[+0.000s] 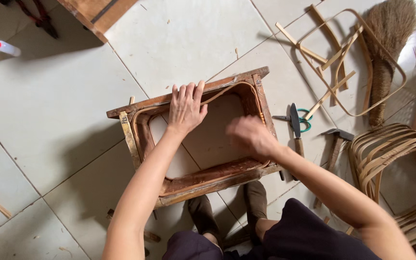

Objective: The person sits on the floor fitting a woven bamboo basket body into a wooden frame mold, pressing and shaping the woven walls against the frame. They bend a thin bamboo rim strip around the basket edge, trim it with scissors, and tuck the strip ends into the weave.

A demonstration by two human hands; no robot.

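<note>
A rectangular wooden frame mould [136, 108] lies on the tiled floor in front of my feet. A thin bamboo strip [143, 139] is bent around its inner wall. My left hand [185, 108] presses flat on the frame's far rail, fingers spread over the strip there. My right hand [249, 136] is blurred with motion inside the frame near its right rail; whether it holds anything cannot be told.
To the right lie a knife [295, 123], green-handled scissors [305, 120] and a hammer [335, 142]. Bent bamboo hoops [391, 154] are stacked at the right, loose strips [333, 58] and a broom [386, 53] beyond. A glue bottle [5, 47] lies top left.
</note>
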